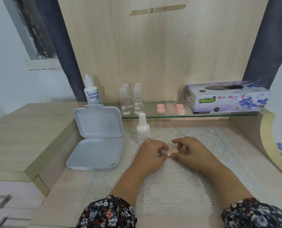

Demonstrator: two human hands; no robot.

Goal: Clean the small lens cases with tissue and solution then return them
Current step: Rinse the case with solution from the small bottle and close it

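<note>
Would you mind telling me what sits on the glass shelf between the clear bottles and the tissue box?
In the head view, pink lens cases sit between the clear bottles and the tissue box.

- Pale wood back panel point(161, 55) rises behind the bench point(58, 191).
- Dark curtains point(265, 40) flank it.
- White wall point(8, 66), window point(36, 30) at left.
- Drawers point(8, 199) lower left.

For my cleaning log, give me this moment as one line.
left hand and right hand: holding pink lens case over lace mat | spray bottle: upright beside them | tissue box: on glass shelf
</note>
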